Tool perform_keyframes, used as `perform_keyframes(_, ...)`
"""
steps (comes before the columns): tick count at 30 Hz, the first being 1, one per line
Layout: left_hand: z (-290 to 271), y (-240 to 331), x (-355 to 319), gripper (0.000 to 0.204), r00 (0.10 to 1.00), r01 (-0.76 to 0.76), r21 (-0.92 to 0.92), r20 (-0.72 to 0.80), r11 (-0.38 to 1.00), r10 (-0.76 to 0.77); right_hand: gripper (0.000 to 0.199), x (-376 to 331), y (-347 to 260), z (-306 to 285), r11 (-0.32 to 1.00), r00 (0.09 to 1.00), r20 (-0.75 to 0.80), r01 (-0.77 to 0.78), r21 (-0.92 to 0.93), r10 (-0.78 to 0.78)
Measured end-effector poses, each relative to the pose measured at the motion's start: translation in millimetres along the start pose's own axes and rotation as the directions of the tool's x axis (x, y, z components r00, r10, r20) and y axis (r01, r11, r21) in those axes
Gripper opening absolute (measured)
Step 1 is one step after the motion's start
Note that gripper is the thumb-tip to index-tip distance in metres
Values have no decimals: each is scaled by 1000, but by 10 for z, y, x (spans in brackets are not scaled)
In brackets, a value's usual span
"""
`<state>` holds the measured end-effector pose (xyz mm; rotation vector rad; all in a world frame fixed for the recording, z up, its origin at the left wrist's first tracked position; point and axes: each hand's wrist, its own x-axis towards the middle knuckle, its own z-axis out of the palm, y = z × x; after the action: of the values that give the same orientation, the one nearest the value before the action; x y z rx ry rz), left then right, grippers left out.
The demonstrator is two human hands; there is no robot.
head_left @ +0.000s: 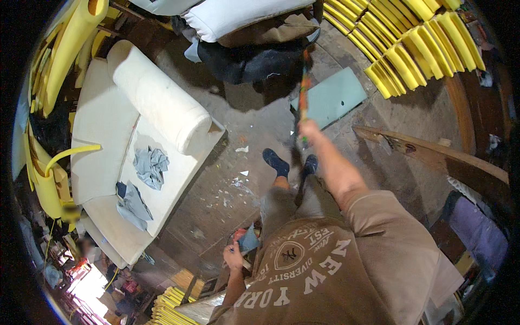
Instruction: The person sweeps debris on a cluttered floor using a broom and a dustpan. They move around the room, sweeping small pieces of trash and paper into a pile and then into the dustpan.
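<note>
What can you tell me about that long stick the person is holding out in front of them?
The stick is long, thin and striped in orange, green and dark bands; its material is hard to tell. The right hand grips its near end, arm stretched forward. From there it reaches away over the dusty floor, past a pale green board, toward a dark cushion. Its far tip is blurred, so what it touches there is unclear.
</note>
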<state>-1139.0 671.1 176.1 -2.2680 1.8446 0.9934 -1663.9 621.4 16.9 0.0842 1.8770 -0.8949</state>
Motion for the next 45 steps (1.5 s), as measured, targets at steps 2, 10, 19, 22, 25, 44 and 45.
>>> perform_keyframes(2,-140,147,339,32,999,37,-93,-26,995,-39,20,-97,224,640,984,984,-45,-169,50,171)
perform_keyframes(10,-401,113,1020,32,996,-86,-50,-12,995,85,20,-1099,399,999,936,848,492,-13,-352,197)
perform_keyframes(19,525,1461,1670,50,752,354,-162,635,921,-177,28,-1792,323,1206,763,790,611,366,-533,48)
perform_keyframes(22,865,1983,1758,51,588,567,-73,734,821,-340,26,-1813,80,1517,697,619,781,597,-397,-85)
perform_keyframes(25,1085,1900,2000,50,518,572,19,767,820,-380,25,-1674,163,1651,857,619,709,515,-40,-339)
perform_keyframes(44,1293,1867,1590,23,588,443,490,473,751,-656,60,3175,2168,-1428,430,908,-127,-62,901,399)
perform_keyframes(45,1415,1879,1559,23,593,430,492,478,757,-648,67,3292,2265,-1431,458,951,-63,-87,885,303)
